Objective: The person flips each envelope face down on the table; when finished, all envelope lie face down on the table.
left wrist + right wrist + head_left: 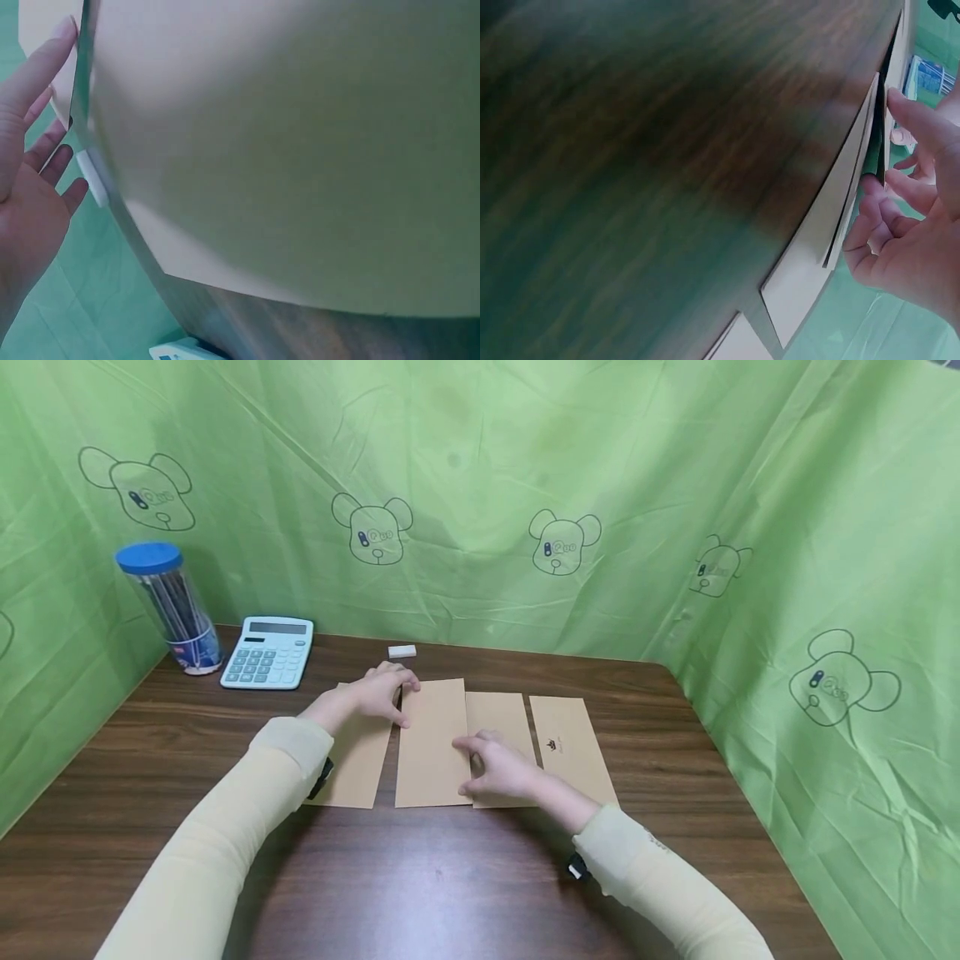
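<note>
In the head view a plain brown paper envelope (431, 747) lies between my two hands, its right edge over another brown envelope (504, 718). My left hand (377, 692) holds its far left corner and edge, thumb nearer me. On the right edge, my right hand (501, 767) grips with thumb and forefinger spread along it. The right wrist view has other fingers curled below that edge, with a dark gap beneath. Under my left hand lies a third envelope (360, 768). One with a small dark crown print (573, 743) sits at the right.
A pale blue calculator (270, 653) and a blue-lidded clear jar of thin sticks (180, 610) stand at the back left. A small white block (402, 652) lies behind the envelopes. Green curtain (465, 460) surrounds the dark wooden table (420, 885).
</note>
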Demonstrator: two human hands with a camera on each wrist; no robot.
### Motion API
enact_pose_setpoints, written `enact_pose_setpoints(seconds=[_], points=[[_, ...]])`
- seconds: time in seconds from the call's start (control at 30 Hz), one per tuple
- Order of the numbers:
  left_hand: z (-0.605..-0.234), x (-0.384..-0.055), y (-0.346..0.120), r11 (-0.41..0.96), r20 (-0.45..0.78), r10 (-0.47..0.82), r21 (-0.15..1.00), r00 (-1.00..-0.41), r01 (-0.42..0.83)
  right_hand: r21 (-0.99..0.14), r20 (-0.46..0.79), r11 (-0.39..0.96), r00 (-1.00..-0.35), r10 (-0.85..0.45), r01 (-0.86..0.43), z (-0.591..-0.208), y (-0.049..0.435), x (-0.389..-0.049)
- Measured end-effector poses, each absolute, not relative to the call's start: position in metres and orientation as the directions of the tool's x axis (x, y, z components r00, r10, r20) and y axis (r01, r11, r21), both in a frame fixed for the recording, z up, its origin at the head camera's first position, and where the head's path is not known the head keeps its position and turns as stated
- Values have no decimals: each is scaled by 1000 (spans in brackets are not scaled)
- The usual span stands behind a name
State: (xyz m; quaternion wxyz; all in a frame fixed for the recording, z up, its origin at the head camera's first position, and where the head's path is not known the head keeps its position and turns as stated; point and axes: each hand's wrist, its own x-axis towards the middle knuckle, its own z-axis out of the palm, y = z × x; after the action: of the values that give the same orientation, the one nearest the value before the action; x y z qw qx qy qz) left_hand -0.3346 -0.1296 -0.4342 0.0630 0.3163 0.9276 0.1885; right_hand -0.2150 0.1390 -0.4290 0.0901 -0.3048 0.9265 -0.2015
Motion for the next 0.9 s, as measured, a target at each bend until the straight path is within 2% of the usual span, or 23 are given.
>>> enact_pose_setpoints(seconds=[0.33, 0.5, 0.63, 0.9], points=[[-436, -332, -131, 723, -14, 621, 397, -783, 566, -331, -36, 745, -781, -623, -579, -433, 139, -216], [-437, -332, -132, 728, -30, 630, 371, -776, 576, -316, -37, 739, -771, -636, -595, -435, 138, -215], [-436, -330, -132, 735, -41, 635, 343, -772, 586, -319, -30, 732, -766, -642, -601, -435, 139, -215], [-437, -328, -132, 726, -39, 653, 317, -756, 610, -396, 31, 675, -744, -668, -622, -427, 158, -209]])
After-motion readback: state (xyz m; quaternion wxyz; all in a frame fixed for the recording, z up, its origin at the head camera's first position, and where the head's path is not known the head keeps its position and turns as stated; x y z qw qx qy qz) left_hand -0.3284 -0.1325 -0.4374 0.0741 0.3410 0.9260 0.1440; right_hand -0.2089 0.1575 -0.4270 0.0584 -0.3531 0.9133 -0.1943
